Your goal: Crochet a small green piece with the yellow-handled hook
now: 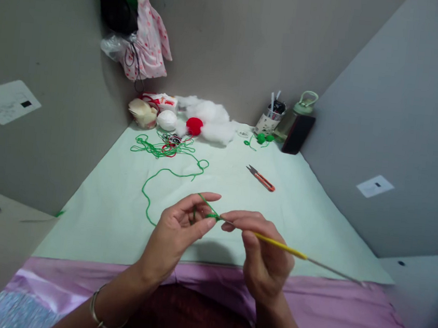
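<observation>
My left hand [181, 228] pinches a small piece of green crochet [212, 216] between thumb and fingers. Green yarn [209, 204] runs taut over its raised index finger. In my right hand [266, 252] is a crochet hook [280, 247] with a yellow grip and metal ends, held like a pencil. The hook's tip meets the green piece at the left fingertips. From the left hand a loose strand trails over the pale cloth to a tangle of green yarn [158, 146]. Thread snips [260, 179] with orange handles lie beyond the right hand.
Along the back sit white stuffing [208, 113], a red ball [194, 126], a white yarn ball [167, 120], a pen cup [268, 122], a green bottle [305, 105] and a dark phone [299, 135]. Small green pieces [261, 138] lie near the cup. Grey partitions [254, 48] enclose the table.
</observation>
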The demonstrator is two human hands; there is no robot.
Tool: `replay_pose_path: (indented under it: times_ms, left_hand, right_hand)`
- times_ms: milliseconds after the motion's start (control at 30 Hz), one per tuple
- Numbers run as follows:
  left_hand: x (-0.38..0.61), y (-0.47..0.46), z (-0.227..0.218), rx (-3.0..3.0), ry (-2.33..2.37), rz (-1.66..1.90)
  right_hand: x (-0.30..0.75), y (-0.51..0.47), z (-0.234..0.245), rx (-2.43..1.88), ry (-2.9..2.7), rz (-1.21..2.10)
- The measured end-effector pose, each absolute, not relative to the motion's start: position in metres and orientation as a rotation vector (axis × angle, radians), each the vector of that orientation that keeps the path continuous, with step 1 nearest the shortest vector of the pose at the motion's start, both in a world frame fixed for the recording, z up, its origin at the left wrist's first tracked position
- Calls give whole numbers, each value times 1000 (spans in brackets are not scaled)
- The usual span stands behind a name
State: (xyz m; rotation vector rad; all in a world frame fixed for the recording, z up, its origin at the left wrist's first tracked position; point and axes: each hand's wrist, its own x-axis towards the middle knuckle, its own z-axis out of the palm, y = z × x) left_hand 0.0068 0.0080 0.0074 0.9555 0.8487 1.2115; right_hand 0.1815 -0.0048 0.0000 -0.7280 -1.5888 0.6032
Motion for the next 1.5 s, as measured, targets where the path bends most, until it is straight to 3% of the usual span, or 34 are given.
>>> replay_pose_path:
  times_ms: [233, 433, 533, 733, 867, 1100, 1333, 1500]
  left_hand:
    - [9, 8, 4, 1049, 929, 1277]
    - [15, 5, 9, 770, 777, 1207]
    - [12, 9, 13, 545, 637, 1068]
    - [9, 12, 15, 594, 654, 1156]
    - [13, 8, 12, 766, 716, 1161]
    - [15, 11, 9, 612, 651, 1091]
    - [12, 15, 11, 570, 646, 1129]
    - [14, 10, 13, 768, 742, 1141]
  right_hand:
    - [182, -2, 4, -781, -1763, 416]
    - [173, -3, -12, -844, -1883, -202]
    - [171, -4, -14, -862, -1741, 21]
    - [170, 2, 2, -764, -1315, 701]
    - [166, 4, 2, -758, -1417, 670]
    - [172, -2, -5, -863, -1709, 169]
    - [174, 8, 3, -774, -1318, 771]
    - [171, 10, 0, -765, -1304, 881]
